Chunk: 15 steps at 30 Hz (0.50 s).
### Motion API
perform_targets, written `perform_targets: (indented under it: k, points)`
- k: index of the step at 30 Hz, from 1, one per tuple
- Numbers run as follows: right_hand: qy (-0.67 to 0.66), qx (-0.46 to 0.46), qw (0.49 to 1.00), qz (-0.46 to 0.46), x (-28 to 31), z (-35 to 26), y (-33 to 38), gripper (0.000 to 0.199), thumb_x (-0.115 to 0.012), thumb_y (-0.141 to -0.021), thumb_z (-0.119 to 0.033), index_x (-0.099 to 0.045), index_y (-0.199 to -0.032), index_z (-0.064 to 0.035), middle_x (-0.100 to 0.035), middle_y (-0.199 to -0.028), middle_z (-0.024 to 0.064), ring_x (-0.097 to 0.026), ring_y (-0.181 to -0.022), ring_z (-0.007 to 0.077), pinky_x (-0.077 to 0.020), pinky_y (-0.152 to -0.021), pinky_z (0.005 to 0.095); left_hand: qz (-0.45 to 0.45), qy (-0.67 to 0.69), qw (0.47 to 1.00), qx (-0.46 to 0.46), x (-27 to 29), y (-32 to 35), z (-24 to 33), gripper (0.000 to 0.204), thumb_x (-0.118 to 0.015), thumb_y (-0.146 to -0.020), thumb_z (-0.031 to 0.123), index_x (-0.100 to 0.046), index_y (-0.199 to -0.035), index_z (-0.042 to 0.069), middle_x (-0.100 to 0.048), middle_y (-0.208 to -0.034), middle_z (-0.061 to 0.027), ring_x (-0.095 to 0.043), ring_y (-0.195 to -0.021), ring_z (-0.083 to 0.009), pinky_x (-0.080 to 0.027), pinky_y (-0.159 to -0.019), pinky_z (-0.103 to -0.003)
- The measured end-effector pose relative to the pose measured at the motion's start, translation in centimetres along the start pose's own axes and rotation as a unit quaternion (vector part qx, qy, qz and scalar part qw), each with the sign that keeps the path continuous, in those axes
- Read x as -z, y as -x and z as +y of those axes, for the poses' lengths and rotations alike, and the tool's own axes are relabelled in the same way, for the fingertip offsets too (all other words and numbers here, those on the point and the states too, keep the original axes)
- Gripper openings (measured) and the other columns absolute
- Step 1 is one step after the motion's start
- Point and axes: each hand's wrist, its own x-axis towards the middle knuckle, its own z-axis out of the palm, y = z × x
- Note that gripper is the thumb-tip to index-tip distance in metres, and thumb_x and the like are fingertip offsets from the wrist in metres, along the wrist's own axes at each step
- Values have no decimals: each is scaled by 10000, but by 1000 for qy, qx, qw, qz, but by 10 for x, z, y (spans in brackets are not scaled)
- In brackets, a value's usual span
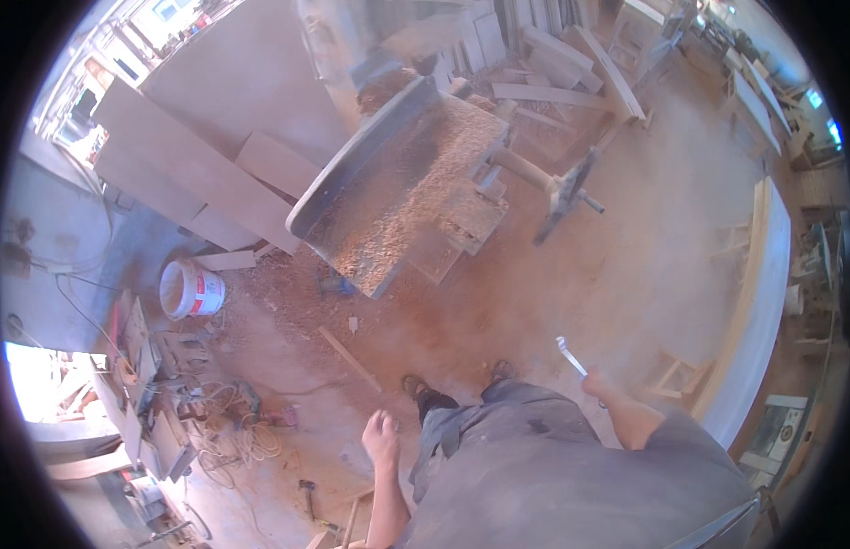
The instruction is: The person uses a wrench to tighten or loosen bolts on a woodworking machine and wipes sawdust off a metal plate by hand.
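I stand on a sawdust-covered workshop floor, my feet (461, 384) visible below me. My left hand (381, 437) hangs at my side with fingers loosely curled, holding nothing. My right hand (593, 382) grips a slim metal tool (570, 355) with a hooked end that points up and to the left. In front of me stands a woodworking machine (402, 188) whose table is heaped with wood shavings. A thin wooden strip (350, 359) lies on the floor between the machine and my left foot.
A white bucket (191, 289) sits left of the machine. Large boards (192, 174) lean at the upper left. Coiled rope and tools (233, 425) clutter the lower left. A long pale panel (763, 302) runs along the right. Stacked planks (571, 64) lie beyond the machine.
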Motion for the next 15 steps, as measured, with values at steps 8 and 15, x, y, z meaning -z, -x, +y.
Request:
perform_targets:
  k: [8, 15]
  points:
    - [-410, -141, 901, 25, 17, 82, -5, 207, -555, -823, -29, -682, -987, -40, -682, -851, 149, -685, -701, 254, -559, -586, 380, 57, -99, 910, -399, -106, -88, 298, 466, -571, -964, 199, -492, -1371, -14, -400, -1515, -222, -335, -1423, -405, -275, -1175, -474]
    - [-115, 88, 975, 168, -63, 147, 14, 199, -579, -839, -45, -716, -980, -15, -699, -908, 174, -691, -755, 263, -572, -633, 390, 158, -280, 938, -133, -88, -260, 264, 672, -440, -1024, 438, -391, -1466, -65, -215, -1605, -264, -175, -1496, -400, -130, -1231, -460]
